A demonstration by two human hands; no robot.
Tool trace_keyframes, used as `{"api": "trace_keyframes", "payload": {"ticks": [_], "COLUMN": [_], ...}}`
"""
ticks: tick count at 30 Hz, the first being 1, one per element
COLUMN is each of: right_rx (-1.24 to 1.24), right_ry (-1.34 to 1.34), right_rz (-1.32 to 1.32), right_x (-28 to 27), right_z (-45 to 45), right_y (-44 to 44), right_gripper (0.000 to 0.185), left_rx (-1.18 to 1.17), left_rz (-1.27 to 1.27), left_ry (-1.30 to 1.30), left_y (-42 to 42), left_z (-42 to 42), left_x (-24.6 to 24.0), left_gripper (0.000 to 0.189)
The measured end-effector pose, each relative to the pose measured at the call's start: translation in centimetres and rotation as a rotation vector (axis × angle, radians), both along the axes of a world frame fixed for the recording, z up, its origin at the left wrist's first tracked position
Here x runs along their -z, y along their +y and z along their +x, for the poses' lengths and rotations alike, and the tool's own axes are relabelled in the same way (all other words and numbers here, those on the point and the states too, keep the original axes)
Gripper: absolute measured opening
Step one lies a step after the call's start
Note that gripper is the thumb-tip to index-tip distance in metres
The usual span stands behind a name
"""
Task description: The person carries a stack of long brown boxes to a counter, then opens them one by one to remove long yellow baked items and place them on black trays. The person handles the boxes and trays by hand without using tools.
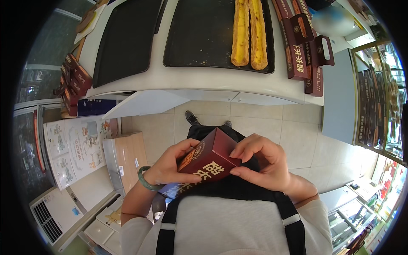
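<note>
A long maroon cardboard box [220,146], printed with large characters, is held in front of my apron with its closed-looking end facing up and away from me. My left hand [178,165], with a green bangle at the wrist, wraps around the box's side. The thumb and fingers of my right hand [259,161] pinch the edge of the box's end at its right corner. On the counter beyond, two long custard-filled pastries [240,38] lie side by side on a black baking tray [197,41]. The box's far end is hidden by my left arm.
A second black tray [127,41] is on the white counter [191,78]. Maroon handled boxes [296,60] lie at its right end, smaller maroon boxes [75,79] at its left. A cabinet door [143,102] stands open below. Cardboard cartons [126,162] stand at the left.
</note>
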State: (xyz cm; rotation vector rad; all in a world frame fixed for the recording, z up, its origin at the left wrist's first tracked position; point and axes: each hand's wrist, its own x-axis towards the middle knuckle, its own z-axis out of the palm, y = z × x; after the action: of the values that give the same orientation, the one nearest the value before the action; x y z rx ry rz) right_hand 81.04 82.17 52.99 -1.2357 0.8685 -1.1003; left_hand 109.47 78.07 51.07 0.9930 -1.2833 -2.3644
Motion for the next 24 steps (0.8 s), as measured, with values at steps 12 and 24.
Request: {"api": "trace_keyframes", "payload": {"ticks": [12, 24], "right_rx": [-0.020, -0.131], "right_ry": [-0.078, -0.030], "right_rz": [0.090, 0.199], "right_x": [0.7, 0.5], "right_z": [0.4, -1.2], "right_y": [0.6, -1.3], "right_gripper": [0.025, 0.011], "left_rx": [0.037, 0.033], "left_rz": [-0.020, -0.036], "left_ry": [-0.054, -0.044], "left_y": [0.3, 0.2], "left_z": [-0.1, -0.5], "left_x": [-0.1, -0.2], "left_gripper": [0.076, 0.077]}}
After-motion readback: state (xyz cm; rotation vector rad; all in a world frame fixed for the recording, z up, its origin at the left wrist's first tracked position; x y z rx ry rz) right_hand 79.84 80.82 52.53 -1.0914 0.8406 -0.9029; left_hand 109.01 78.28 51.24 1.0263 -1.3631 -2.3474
